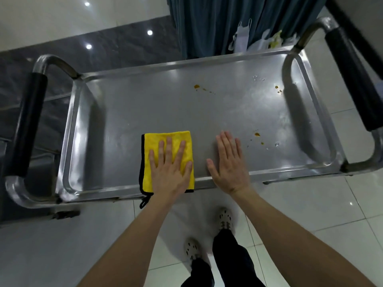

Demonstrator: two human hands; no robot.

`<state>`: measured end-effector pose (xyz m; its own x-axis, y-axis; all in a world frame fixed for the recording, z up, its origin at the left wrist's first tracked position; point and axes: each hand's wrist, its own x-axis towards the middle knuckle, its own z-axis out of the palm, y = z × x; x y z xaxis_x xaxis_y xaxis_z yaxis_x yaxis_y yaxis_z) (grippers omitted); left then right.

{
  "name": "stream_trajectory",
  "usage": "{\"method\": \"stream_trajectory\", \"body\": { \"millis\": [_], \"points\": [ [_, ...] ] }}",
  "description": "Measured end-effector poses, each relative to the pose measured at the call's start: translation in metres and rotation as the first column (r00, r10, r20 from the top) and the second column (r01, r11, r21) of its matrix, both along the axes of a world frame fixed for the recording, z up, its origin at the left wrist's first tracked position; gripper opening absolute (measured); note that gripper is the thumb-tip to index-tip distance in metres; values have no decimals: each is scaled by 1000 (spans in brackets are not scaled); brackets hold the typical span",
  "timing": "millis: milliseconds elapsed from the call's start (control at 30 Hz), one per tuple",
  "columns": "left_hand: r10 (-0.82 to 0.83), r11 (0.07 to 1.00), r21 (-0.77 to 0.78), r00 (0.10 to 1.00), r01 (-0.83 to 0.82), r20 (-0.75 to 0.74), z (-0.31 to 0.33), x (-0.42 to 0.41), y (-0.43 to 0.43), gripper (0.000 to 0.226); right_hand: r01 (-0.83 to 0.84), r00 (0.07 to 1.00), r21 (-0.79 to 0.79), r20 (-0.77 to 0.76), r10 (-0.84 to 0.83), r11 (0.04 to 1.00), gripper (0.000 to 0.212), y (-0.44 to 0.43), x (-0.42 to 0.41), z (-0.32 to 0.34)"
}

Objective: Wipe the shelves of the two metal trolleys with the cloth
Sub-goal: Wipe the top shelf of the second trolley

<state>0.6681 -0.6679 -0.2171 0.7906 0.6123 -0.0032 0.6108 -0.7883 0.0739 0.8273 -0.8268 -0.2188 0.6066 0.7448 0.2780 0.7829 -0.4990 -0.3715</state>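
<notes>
Nearest to us, our shoes (224, 218) stand on the pale floor tiles (310, 214) just short of the trolley (16, 193), so we judge that its whole top shelf (165, 104) is within reach without stepping. Our left hand (171, 168) lies flat on the folded yellow cloth (159, 139), fingers straight and spread, pressing it to the shelf at the near rim. The cloth's dark-edged corner and loop hang over that edge. Our right hand (229, 166) rests flat on bare metal just beside the cloth, fingers straight and close together, holding nothing. It would serve us better steadying the trolley by its rail, since the frame may roll under a push. We judge the wiping barely begun: brown spots (257, 134) lie near the right hand, and farther spots (196, 86) sit toward the far rim, with more by the right handle (352, 79). To do this well we should spread the palm's weight over the whole cloth and sweep in overlapping lanes from the left handle (27, 125) rightward. We should lift the spots into the cloth rather than smear them, and work into the rounded corners. Beyond the far rim hangs a dark curtain (217, 23). Lower shelves and a second trolley we cannot make out.
</notes>
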Motion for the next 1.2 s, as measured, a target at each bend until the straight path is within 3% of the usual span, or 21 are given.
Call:
{"method": "stream_trajectory", "body": {
  "millis": [133,533,800,900,1000,1067,1133,1200],
  "points": [
    [32,999,-8,999,-32,-19,0,35,10,70,-53,998,52,-31,54,997,84,-3,1,-9],
    [64,992,-108,997,-68,-47,19,269,137,71,-64,986,51,-149,71,997,81,-6,-4,0],
    [40,996,-83,999,-41,-22,27,207,74,69,13,982,108,-190,8,994,74,1,-1,7],
    [-7,981,-193,1000,1,-26,38,173,46,67,7,978,104,-207,14,995,71,-1,0,10],
    [-16,946,-319,987,66,158,59,144,59,55,54,973,142,-231,-20,988,67,2,3,15],
    [40,948,-317,975,32,218,70,125,80,50,62,977,163,-211,-27,985,64,21,10,23],
    [83,945,-326,987,-35,136,80,111,106,64,5,986,182,-162,25,983,56,58,23,34],
    [29,928,-369,998,-45,-47,87,106,138,100,-43,989,143,-132,62,989,51,107,43,44]
  ]
}}
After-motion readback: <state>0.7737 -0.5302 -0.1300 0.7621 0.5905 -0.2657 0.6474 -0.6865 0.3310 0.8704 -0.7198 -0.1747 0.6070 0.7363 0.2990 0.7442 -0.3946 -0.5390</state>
